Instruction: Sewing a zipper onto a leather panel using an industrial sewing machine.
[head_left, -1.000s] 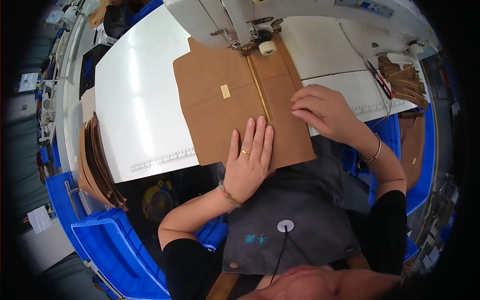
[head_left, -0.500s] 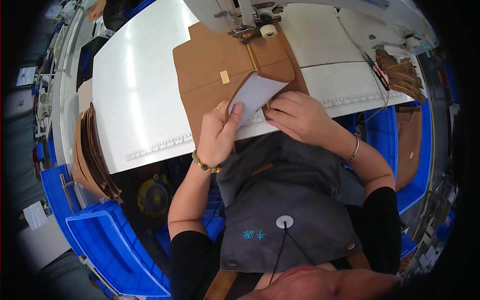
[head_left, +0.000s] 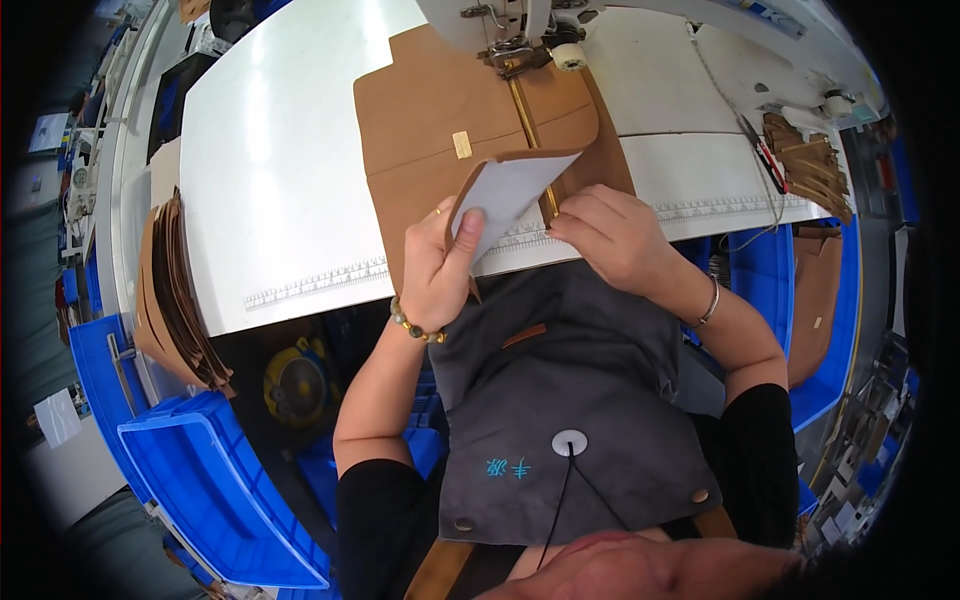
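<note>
A brown leather-like panel (head_left: 420, 120) lies on the white table under the sewing machine head (head_left: 515, 45). My left hand (head_left: 435, 260) is closed on its near edge, thumb on top, folding that edge up so a pale underside (head_left: 505, 195) shows. A gold-toothed zipper (head_left: 524, 110) runs from beneath the machine's foot toward me. The fingers of my right hand (head_left: 615, 235) are pinched together at the zipper's near end, by the table edge. A small tan label (head_left: 461, 145) sits on the panel.
A ruler strip (head_left: 320, 284) follows the table's front edge. Red-and-black snips (head_left: 765, 155) and brown pieces (head_left: 805, 160) lie at right. More brown pieces (head_left: 175, 300) hang over the left edge. Blue bins (head_left: 215, 490) stand at both sides.
My right hand has moved slightly right and nearer the table edge. More of the zipper shows beside the folded panel. My left hand keeps its hold.
</note>
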